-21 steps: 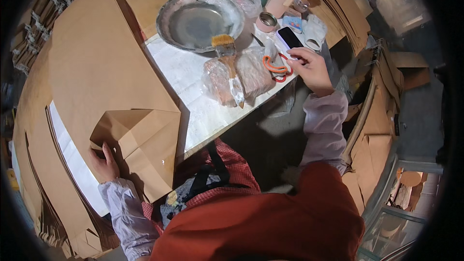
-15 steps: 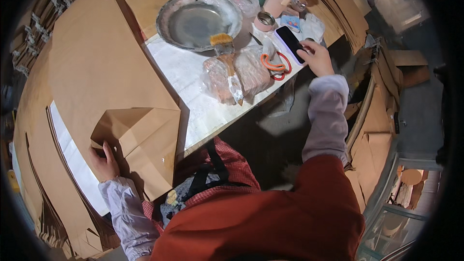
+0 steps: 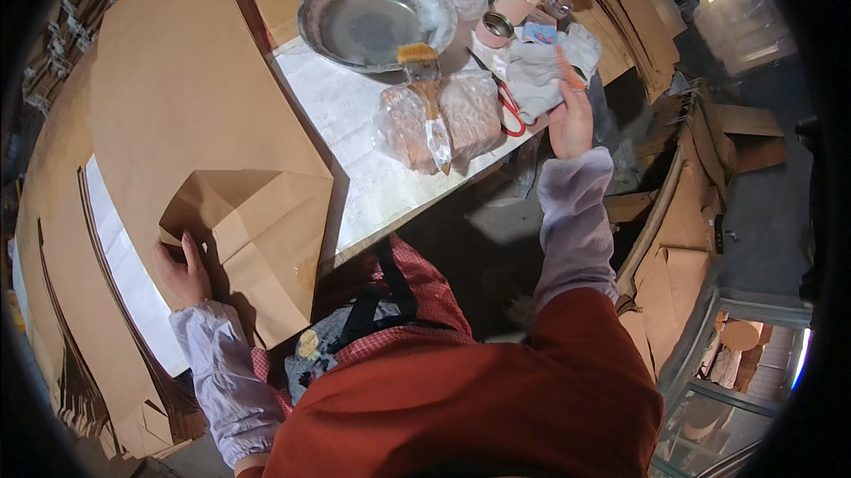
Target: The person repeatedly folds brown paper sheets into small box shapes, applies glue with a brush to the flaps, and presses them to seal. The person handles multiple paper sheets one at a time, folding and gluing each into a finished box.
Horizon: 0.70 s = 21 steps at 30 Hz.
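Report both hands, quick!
Left hand: at the open fold of the brown paper bag; grip cannot be told.
Right hand: at the crumpled white cloth; grip unclear.

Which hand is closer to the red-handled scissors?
Right. The right hand is just right of the scissors, at the white cloth; the left hand is far to their left, at the folded brown paper.

Brown paper bag (image 3: 266,228), end spread open; whitish cloth (image 3: 532,75) crumpled on table (image 3: 370,199)
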### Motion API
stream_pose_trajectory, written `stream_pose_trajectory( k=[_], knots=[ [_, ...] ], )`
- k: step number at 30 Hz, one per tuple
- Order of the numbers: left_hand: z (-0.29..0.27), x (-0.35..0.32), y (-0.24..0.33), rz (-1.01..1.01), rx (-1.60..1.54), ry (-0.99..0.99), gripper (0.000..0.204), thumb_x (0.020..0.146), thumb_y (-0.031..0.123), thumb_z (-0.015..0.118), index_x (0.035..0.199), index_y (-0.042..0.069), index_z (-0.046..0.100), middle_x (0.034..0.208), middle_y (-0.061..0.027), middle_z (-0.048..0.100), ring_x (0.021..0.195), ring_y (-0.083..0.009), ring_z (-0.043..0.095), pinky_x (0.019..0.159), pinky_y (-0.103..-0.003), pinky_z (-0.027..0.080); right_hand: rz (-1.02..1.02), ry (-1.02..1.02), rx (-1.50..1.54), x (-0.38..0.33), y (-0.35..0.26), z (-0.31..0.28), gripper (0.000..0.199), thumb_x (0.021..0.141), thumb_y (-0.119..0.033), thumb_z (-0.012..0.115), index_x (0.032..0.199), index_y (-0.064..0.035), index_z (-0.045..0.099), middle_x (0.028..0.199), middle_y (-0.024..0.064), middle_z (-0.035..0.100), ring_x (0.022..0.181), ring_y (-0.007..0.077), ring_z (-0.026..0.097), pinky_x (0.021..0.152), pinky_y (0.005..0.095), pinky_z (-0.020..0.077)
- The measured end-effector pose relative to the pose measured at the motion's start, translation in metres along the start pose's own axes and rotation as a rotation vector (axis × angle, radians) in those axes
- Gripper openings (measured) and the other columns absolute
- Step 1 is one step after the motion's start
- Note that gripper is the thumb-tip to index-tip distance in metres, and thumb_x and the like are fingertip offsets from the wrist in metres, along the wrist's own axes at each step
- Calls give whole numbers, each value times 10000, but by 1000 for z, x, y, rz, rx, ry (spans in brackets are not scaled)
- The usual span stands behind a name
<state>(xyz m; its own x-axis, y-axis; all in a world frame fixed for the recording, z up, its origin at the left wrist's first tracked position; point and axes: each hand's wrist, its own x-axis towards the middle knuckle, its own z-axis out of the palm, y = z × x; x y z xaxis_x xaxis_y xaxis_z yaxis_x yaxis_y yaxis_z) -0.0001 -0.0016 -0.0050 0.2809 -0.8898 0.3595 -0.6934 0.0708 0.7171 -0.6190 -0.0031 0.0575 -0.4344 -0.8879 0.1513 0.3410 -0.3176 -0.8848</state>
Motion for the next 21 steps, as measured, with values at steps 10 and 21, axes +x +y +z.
stream_pose_trajectory(
  k=[10,21],
  knots=[
    [-2,2,4,-5,-22,-27,304,945,251,638,1054,-26,579,903,-142,622,808,-258,601,723,-358,479,250,113,-219,31,10,-43,343,934,-69,558,1258,34,523,1135,123,648,1019,234,642,891,372,506],
    [-1,2,0,70,47,16,301,940,251,645,1075,-11,582,913,-134,623,800,-241,589,722,-346,471,-294,264,-2001,108,-4,-119,447,791,-151,683,1235,-116,641,1163,204,653,1171,353,577,1003,406,457]
  ],
)
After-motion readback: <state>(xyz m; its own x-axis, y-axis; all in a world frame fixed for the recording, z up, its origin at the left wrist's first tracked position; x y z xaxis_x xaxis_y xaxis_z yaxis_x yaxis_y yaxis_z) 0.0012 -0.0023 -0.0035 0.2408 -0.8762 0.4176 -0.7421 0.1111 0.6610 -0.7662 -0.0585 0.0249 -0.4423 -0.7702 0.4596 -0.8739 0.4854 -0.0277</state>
